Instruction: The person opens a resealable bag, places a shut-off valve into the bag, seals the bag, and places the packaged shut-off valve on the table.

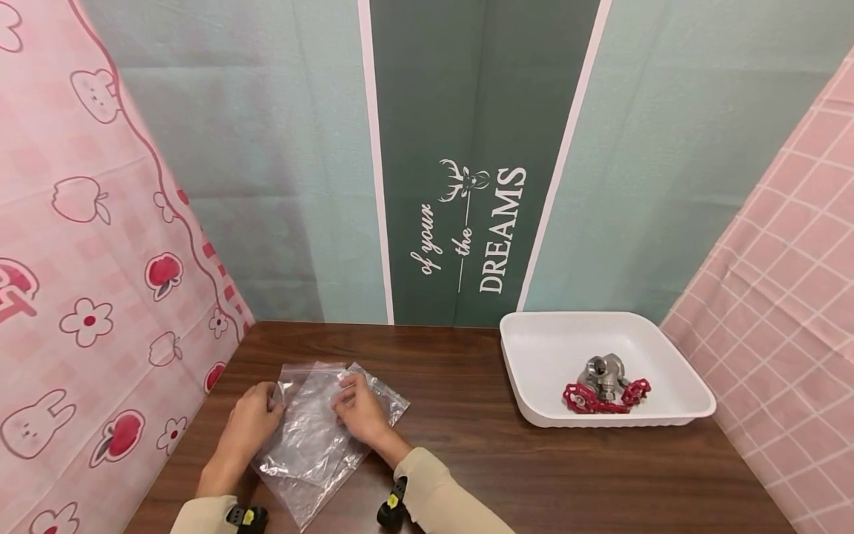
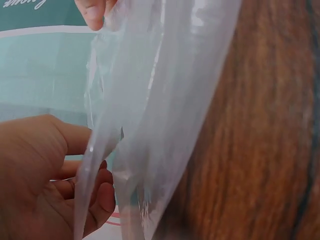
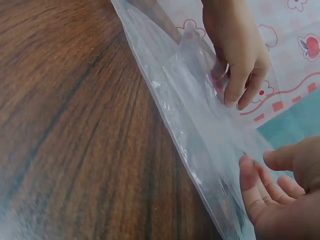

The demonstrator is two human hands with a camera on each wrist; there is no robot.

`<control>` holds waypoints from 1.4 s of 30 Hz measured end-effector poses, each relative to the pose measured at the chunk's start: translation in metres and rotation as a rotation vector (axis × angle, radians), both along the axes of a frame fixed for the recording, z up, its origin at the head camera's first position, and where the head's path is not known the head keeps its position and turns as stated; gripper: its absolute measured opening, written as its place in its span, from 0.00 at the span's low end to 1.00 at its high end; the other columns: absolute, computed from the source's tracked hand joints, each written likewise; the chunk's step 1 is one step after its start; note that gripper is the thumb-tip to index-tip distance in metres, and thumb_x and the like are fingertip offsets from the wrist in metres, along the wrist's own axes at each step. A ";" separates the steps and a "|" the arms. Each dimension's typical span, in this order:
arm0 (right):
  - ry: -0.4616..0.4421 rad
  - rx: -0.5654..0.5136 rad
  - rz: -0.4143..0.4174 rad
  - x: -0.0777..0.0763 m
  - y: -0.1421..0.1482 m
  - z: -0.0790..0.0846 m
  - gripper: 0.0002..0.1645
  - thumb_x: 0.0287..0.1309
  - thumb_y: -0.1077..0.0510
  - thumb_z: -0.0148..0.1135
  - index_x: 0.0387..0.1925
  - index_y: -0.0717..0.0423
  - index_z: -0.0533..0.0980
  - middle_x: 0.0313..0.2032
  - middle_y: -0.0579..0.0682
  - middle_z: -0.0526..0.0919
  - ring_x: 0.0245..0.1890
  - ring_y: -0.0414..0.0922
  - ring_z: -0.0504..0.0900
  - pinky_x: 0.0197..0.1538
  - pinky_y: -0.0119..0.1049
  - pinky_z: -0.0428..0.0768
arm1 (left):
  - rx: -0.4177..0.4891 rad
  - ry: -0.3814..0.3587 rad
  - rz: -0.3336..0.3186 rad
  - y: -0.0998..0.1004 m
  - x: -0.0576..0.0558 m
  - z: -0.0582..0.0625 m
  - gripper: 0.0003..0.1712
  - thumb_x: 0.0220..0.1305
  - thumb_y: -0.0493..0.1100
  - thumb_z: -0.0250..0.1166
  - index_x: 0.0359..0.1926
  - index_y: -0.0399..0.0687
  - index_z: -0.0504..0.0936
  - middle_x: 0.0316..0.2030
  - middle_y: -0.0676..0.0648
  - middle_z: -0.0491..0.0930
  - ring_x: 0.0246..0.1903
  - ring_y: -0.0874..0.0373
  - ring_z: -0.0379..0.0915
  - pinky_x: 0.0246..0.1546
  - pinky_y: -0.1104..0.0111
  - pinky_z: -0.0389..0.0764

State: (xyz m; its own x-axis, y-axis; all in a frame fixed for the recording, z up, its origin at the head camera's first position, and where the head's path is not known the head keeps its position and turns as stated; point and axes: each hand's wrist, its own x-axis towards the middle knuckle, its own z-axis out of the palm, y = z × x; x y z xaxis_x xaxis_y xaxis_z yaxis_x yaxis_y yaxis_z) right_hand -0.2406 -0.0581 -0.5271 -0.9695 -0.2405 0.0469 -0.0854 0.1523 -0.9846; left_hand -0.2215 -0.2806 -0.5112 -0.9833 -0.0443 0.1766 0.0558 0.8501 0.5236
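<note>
Clear plastic bags (image 1: 310, 434) lie overlapped at angles on the wooden table; whether there are two or more I cannot tell. At their left edge, my left hand (image 1: 252, 419) holds the plastic, with its fingers bent around the edge. My right hand (image 1: 363, 411) pinches the film near the upper right, its thumb and forefinger close together. Seen from the left wrist, the film (image 2: 165, 100) stands up in loose folds and partly covers the left fingers (image 2: 102, 200). In the right wrist view, the right fingertips (image 3: 248, 172) meet the edge of the film.
A white tray (image 1: 554, 334) stands at the table's back right. Inside it lies a cluster of metal valves (image 1: 603, 371) with red handwheels (image 1: 580, 398). Printed cloths hang at the back and both sides. Dark wooden tabletop (image 1: 460, 445) lies between bags and tray.
</note>
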 end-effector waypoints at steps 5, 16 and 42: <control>-0.016 -0.021 -0.057 -0.003 0.002 0.000 0.26 0.62 0.75 0.63 0.59 0.64 0.68 0.32 0.54 0.86 0.24 0.44 0.87 0.29 0.27 0.82 | 0.020 0.005 0.009 0.002 0.001 0.001 0.16 0.66 0.35 0.68 0.49 0.26 0.81 0.32 0.43 0.75 0.34 0.50 0.73 0.37 0.54 0.75; -0.033 -0.020 -0.105 -0.006 0.006 -0.003 0.22 0.63 0.71 0.65 0.58 0.70 0.72 0.30 0.53 0.87 0.22 0.38 0.84 0.27 0.25 0.79 | 0.050 -0.041 0.043 0.005 0.001 0.004 0.06 0.70 0.38 0.66 0.38 0.39 0.82 0.34 0.44 0.77 0.35 0.50 0.75 0.38 0.57 0.74; 0.007 -0.078 -0.142 -0.010 0.051 -0.002 0.04 0.66 0.68 0.67 0.38 0.69 0.81 0.26 0.56 0.85 0.21 0.39 0.79 0.27 0.28 0.83 | 0.160 -0.036 -0.003 0.038 -0.004 0.011 0.05 0.72 0.39 0.67 0.42 0.39 0.84 0.31 0.46 0.82 0.31 0.58 0.73 0.32 0.68 0.72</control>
State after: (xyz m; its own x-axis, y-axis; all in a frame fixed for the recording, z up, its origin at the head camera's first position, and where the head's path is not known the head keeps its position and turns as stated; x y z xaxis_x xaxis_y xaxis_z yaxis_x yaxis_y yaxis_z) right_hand -0.2506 -0.0076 -0.5294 -0.9931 -0.0965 0.0671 -0.0756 0.0865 -0.9934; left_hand -0.2253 -0.2430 -0.4999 -0.9890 -0.0659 0.1325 0.0373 0.7554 0.6541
